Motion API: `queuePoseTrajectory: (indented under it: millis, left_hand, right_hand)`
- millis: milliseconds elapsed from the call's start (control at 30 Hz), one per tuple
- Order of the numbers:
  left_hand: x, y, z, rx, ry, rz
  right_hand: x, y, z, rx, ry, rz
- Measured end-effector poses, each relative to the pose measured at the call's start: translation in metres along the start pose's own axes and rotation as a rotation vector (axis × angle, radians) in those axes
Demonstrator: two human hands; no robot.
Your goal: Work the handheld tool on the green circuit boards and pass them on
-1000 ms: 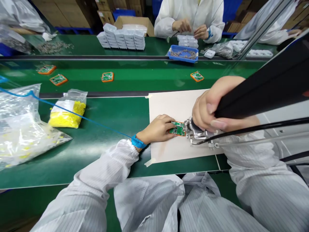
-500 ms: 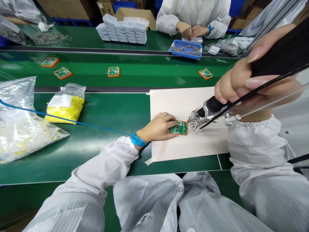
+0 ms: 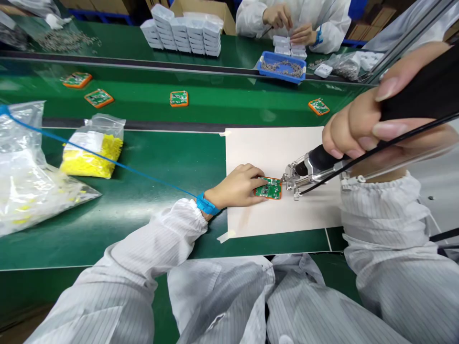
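A small green circuit board in an orange frame (image 3: 268, 188) lies on a white paper sheet (image 3: 258, 148) taped to the green bench. My left hand (image 3: 237, 185) rests on the sheet with its fingertips pressing the board's left edge. My right hand (image 3: 362, 125) grips the black handle of an electric screwdriver (image 3: 311, 168). The tool is tilted, and its metal tip sits at the board's right edge. A blue wrist strap (image 3: 205, 204) with a blue cord is on my left wrist.
A bag of yellow parts (image 3: 92, 152) and a larger clear bag (image 3: 25, 177) lie on the left. Several framed boards, among them one (image 3: 178, 98), ride the conveyor behind. Across it, another person's hands (image 3: 287, 24) work by a blue tray (image 3: 281, 69) and stacked white boxes (image 3: 186, 34).
My right hand has lifted and tilted the screwdriver away from standing over the board, so its tip now sits at the right edge. My left hand stays on the board.
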State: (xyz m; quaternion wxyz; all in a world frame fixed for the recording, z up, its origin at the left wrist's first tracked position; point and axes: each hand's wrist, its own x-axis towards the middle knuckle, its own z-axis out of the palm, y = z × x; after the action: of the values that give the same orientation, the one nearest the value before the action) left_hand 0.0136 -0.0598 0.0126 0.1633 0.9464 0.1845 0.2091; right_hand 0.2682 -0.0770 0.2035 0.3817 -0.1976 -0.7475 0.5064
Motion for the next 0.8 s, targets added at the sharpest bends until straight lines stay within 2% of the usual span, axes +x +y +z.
queuePoseTrajectory:
  millis: [67, 133, 300, 433, 567, 633, 733, 800]
  left_hand:
    - [0.000, -0.001, 0.000, -0.002, -0.006, 0.000]
    - [0.000, -0.001, 0.000, -0.005, -0.013, 0.005]
    - [0.000, -0.002, 0.000, -0.023, -0.011, -0.005]
    - [0.000, -0.001, -0.001, -0.035, -0.018, -0.013]
    - [0.001, -0.001, 0.000, -0.056, -0.002, -0.049]
    - [0.000, -0.002, 0.000, -0.059, -0.004, -0.060]
    - [-0.001, -0.004, 0.001, -0.042, 0.004, -0.062]
    - [-0.002, -0.006, 0.002, -0.031, 0.014, -0.051]
  right_hand:
    - [0.000, -0.002, -0.005, -0.058, -0.106, 0.055]
    - [0.000, -0.002, -0.005, -0.065, -0.134, 0.062]
    - [0.001, 0.006, 0.010, 0.074, 0.059, -0.092]
    - [0.005, 0.010, 0.023, 0.080, 0.014, -0.121]
    - [0.010, 0.022, 0.042, 0.200, 0.104, -0.206]
    - [0.011, 0.031, 0.047, 0.242, 0.091, -0.264]
    - [0.009, 0.032, 0.037, 0.257, 0.050, -0.285]
    - [0.002, 0.019, 0.022, 0.217, 0.092, -0.249]
